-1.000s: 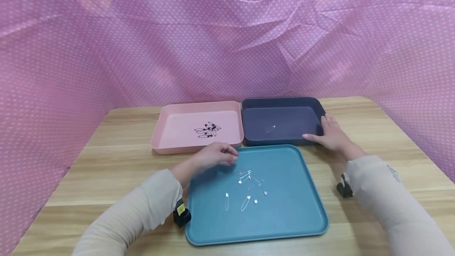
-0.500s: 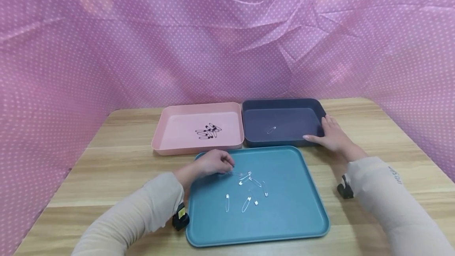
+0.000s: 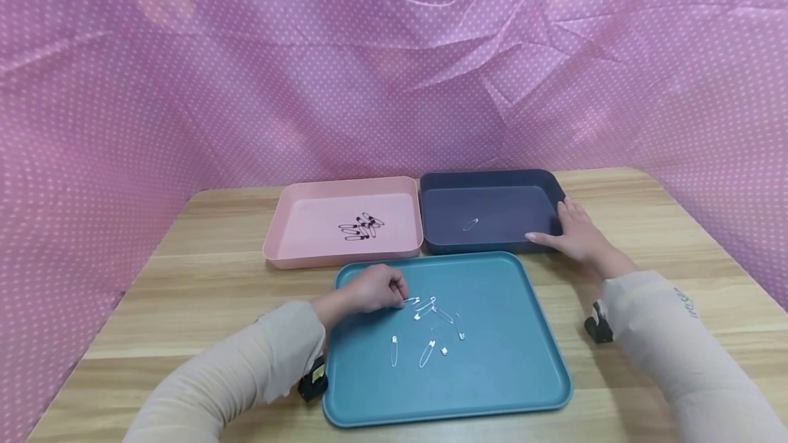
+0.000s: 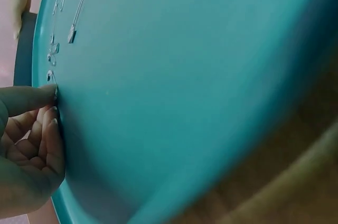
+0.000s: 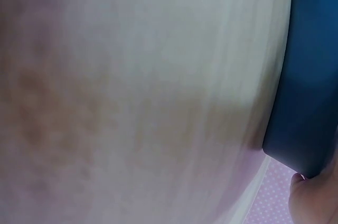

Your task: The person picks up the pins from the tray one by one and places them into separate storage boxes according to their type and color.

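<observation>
My left hand is low over the upper left of the teal tray. Its thumb and fingertips pinch the end of a silver safety pin, whose clasp sticks out past them. Several other silver safety pins lie loosely scattered to the right of and below this hand. My right hand rests against the right front corner of the navy tray, thumb along the front and fingers along the side. One silver safety pin lies in that tray.
A pink tray stands left of the navy one, with several black safety pins in a cluster. All trays are on a wooden table. A pink dotted cloth hangs behind and at both sides.
My left hand has come down toward the teal tray, and its fingers have closed on the end of a silver safety pin. The right hand stays at the navy tray.
</observation>
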A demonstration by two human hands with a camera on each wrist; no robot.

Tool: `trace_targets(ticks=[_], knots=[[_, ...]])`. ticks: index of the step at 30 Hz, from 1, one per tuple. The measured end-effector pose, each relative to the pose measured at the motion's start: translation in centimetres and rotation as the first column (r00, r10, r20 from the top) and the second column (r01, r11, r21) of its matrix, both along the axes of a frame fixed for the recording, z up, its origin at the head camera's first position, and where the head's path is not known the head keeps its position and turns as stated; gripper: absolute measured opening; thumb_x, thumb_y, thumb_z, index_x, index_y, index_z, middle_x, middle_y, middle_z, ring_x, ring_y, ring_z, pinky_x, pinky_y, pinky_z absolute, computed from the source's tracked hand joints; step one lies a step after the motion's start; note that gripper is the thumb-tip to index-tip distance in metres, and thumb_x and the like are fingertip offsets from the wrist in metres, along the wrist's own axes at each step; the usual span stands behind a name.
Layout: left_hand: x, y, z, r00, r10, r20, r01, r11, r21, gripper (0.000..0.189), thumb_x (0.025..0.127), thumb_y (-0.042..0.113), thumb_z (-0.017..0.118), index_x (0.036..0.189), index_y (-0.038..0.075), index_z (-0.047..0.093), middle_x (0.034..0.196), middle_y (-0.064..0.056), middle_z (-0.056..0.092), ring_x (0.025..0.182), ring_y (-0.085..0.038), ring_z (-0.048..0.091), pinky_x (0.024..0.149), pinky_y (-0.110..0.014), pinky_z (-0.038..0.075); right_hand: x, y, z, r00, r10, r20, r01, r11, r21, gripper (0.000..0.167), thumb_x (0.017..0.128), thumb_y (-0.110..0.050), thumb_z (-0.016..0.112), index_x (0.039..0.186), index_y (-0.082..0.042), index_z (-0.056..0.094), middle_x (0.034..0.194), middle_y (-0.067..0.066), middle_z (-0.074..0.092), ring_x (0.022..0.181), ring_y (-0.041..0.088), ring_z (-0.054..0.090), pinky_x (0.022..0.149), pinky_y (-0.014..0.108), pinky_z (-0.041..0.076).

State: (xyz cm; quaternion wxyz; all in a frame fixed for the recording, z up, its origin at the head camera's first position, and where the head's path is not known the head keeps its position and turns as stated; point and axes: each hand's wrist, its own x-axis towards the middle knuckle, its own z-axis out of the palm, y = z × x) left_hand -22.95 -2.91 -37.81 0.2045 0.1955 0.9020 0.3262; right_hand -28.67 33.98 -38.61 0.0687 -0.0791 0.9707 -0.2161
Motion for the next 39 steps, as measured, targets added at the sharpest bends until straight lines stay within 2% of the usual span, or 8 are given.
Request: trace_targets(ticks=[7,16,25,31,39], knots=[[-0.4,-0.5,0.4,1.0,-0.016,0.017,0.015,0.998,0.056,0.004,0.075,0.001,0.06,0.077,0.005,0.06,0.065,0.0,0.054,0.057,-0.012,0.048,0.051,-0.023,0.041,-0.1,0.0,-0.1,1.0,-0.002,-0.003,0.002,1.0,0.008,0.108,0.075,-0.063,0.046,0.13,0.015,-0.004,0.135,0.032,-0.012,0.123,0.041,-0.013,0.098,0.053,-0.001],[-1.6,-0.4,1.1,0.999,0.024,0.048,-0.033,0.983,0.183,0.007,0.078,0.004,0.058,0.084,0.002,0.06,0.072,-0.002,0.054,0.064,-0.014,0.049,0.054,-0.025,0.043,0.0,-0.1,-0.1,1.0,0.002,-0.011,-0.002,1.0,0.004,0.107,0.075,-0.062,0.046,0.13,0.016,-0.003,0.134,0.033,-0.011,0.123,0.042,-0.012,0.098,0.054,-0.001],[-3.4,1.1,2.5,0.999,0.052,-0.015,-0.045,0.955,0.295,0.008,0.077,0.0,0.058,0.085,0.0,0.058,0.075,-0.004,0.056,0.069,-0.013,0.05,0.061,-0.022,0.043,-0.1,-0.3,0.0,1.0,0.006,-0.002,-0.006,1.0,-0.007,0.108,0.075,-0.062,0.047,0.13,0.015,-0.004,0.134,0.032,-0.013,0.123,0.041,-0.013,0.098,0.053,-0.001],[-5.0,2.3,3.2,0.994,0.109,0.002,-0.105,0.949,0.299,0.011,0.079,0.004,0.058,0.09,0.001,0.06,0.077,-0.004,0.056,0.071,-0.014,0.05,0.061,-0.022,0.043,0.0,-0.3,0.2,1.0,0.007,0.003,-0.007,1.0,-0.004,0.108,0.075,-0.063,0.047,0.13,0.015,-0.004,0.134,0.032,-0.012,0.123,0.041,-0.013,0.098,0.054,-0.001],[-6.7,3.9,3.6,0.988,0.148,0.042,-0.153,0.949,0.275,0.015,0.082,0.009,0.057,0.096,0.004,0.058,0.084,-0.005,0.055,0.078,-0.015,0.052,0.072,-0.028,0.045,0.2,-0.2,0.4,1.0,0.003,-0.017,-0.003,1.0,0.003,0.109,0.074,-0.064,0.047,0.13,0.016,-0.002,0.134,0.033,-0.01,0.123,0.042,-0.009,0.098,0.053,0.0]])
